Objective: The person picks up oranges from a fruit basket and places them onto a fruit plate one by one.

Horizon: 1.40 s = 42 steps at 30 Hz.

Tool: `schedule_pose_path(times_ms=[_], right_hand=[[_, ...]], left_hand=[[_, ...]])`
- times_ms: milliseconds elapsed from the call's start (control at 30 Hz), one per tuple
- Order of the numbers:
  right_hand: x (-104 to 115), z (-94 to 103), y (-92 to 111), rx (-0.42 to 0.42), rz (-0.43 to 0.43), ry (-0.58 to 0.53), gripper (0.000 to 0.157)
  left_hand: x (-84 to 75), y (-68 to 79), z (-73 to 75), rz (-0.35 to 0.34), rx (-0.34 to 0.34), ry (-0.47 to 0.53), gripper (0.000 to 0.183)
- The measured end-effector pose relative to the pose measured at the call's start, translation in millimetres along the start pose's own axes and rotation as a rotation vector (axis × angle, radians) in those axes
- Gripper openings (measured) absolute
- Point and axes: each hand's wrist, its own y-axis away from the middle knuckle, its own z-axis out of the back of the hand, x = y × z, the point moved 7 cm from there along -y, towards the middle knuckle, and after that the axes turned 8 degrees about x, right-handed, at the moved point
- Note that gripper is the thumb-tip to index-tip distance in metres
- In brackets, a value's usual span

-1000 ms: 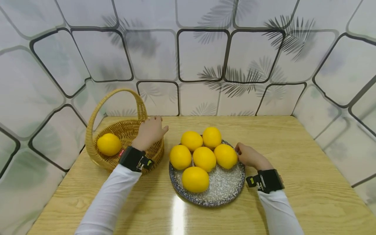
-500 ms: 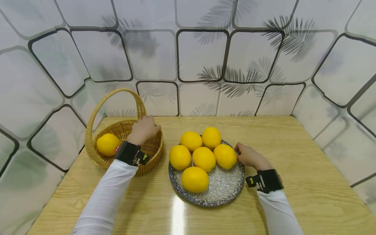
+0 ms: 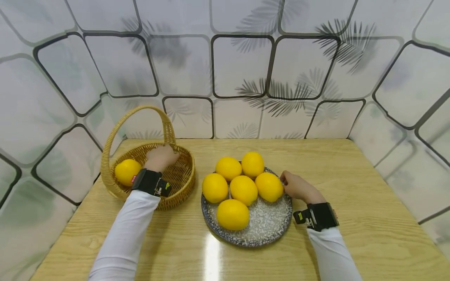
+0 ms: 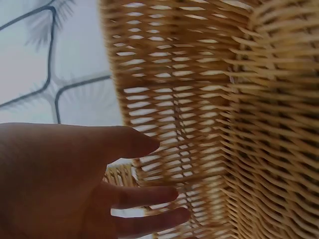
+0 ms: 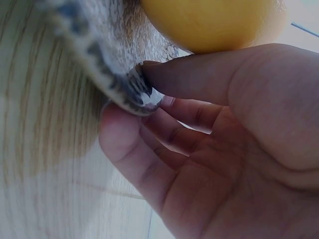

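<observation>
My left hand (image 3: pixel 161 157) reaches down into a wicker basket (image 3: pixel 177 200) with an arched handle. In the left wrist view its thumb and fingers (image 4: pixel 149 196) are apart and relaxed beside the woven wall, and nothing shows between them. A yellow, lemon-like fruit (image 3: pixel 127 171) lies at the basket's left side, partly behind the left wrist. On the right, my right hand (image 3: pixel 299 187) pinches the rim of a speckled grey plate (image 3: pixel 270 222), thumb on top and fingers beneath. Several more yellow fruits (image 3: pixel 243 190) lie on the plate, one close to the right thumb.
The basket and plate stand side by side on a light wooden table (image 3: pixel 334 168), a narrow strip between them. The basket handle (image 3: pixel 116 128) arches up behind the left hand. A patterned wall covering (image 3: pixel 242 66) surrounds the table's back and sides.
My left hand has moved left and down, from over the basket's right rim deeper into the basket. My right hand, the plate and its fruits have stayed put.
</observation>
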Motion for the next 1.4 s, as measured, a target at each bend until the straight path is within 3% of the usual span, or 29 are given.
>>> schedule_pose_path(times_ms=[267, 433, 700, 933, 1267, 1400], right_hand=[[4, 2.1, 2, -0.015, 0.038, -0.003, 0.022], [4, 1.0, 2, -0.006, 0.026, -0.016, 0.023], [4, 0.9, 0, -0.008, 0.023, -0.004, 0.023], [4, -1.1, 0, -0.003, 0.022, -0.017, 0.023], [3, 0.0, 0, 0.002, -0.001, -0.007, 0.025], [3, -0.4, 1, 0.005, -0.005, -0.014, 0.024]], left_hand=[[15.0, 2.8, -11.2, 0.075, 0.036, 0.036, 0.059], [21.8, 1.9, -17.6, 0.084, 0.046, 0.026, 0.058], [34.8, 5.6, -13.8, 0.172, 0.004, -0.011, 0.067], [44.3, 11.1, -13.8, 0.286, -0.009, 0.062, 0.072], [50.1, 14.1, -6.1, 0.368, 0.003, 0.087, 0.066], [52.7, 16.1, -8.2, 0.427, 0.044, 0.1, 0.068]])
